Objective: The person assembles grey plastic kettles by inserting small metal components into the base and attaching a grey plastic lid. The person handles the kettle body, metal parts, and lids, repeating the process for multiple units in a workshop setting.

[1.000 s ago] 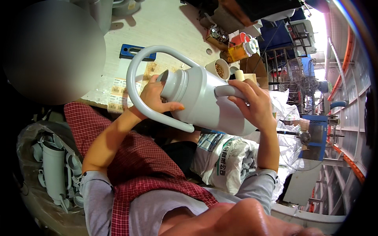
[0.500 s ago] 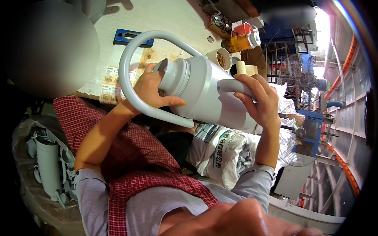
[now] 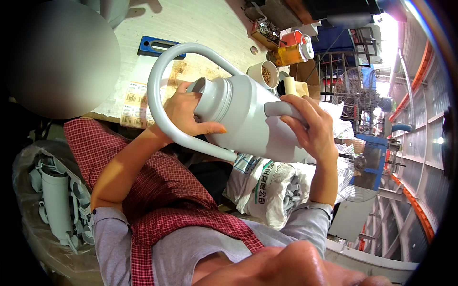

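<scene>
A light grey jug (image 3: 255, 119) lies tilted across both my hands over the near edge of the workbench, its neck toward the left. A wide looped handle (image 3: 154, 90) curves around my left wrist. My left hand (image 3: 182, 113) grips the jug's neck, with fingers at the rim and the thumb stretched along the shoulder. Some of those fingertips are hidden behind the neck. Near the base, my right hand (image 3: 317, 125) is wrapped around a short grey tube-like part (image 3: 281, 109) on the jug's side.
On the bench (image 3: 205, 28) are a slotted blue bar (image 3: 149, 46), printed label sheets (image 3: 135, 102), a cup of small brass-coloured pieces (image 3: 256, 75) and a yellow-orange container (image 3: 289, 55). Below stand a white sack (image 3: 250, 190) and, left, a lined bin (image 3: 36, 238) of grey parts. Fans (image 3: 350, 178) stand right.
The jug has shifted slightly downward in the picture, along with its looped handle. Both hands keep their hold on it.
</scene>
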{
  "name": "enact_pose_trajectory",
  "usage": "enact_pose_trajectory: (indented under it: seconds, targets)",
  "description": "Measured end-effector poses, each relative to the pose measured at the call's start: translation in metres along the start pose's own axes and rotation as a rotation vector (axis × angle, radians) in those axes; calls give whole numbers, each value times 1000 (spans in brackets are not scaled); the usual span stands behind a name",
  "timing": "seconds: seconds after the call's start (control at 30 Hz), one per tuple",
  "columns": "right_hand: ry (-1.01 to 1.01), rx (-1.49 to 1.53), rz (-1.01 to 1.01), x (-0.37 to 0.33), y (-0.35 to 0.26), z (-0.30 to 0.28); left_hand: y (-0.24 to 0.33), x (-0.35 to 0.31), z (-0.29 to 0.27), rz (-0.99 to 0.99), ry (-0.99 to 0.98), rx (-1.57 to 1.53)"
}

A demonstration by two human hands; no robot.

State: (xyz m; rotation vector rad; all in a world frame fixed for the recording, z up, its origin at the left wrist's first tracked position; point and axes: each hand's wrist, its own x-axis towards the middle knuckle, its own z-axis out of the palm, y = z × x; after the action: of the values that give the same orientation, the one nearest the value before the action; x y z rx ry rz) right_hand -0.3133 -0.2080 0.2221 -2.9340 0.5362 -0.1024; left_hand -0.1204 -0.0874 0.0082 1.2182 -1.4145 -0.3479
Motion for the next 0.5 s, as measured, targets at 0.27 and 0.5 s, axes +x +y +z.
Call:
enact_pose_trajectory:
  seconds: [0.27,0.5]
  targets:
    - [-59,4,42,2,-3,-3,1,2,0,53,30,-16]
    - [-34,-48,-57,-2,8,2,-8,4,5,139,77,13]
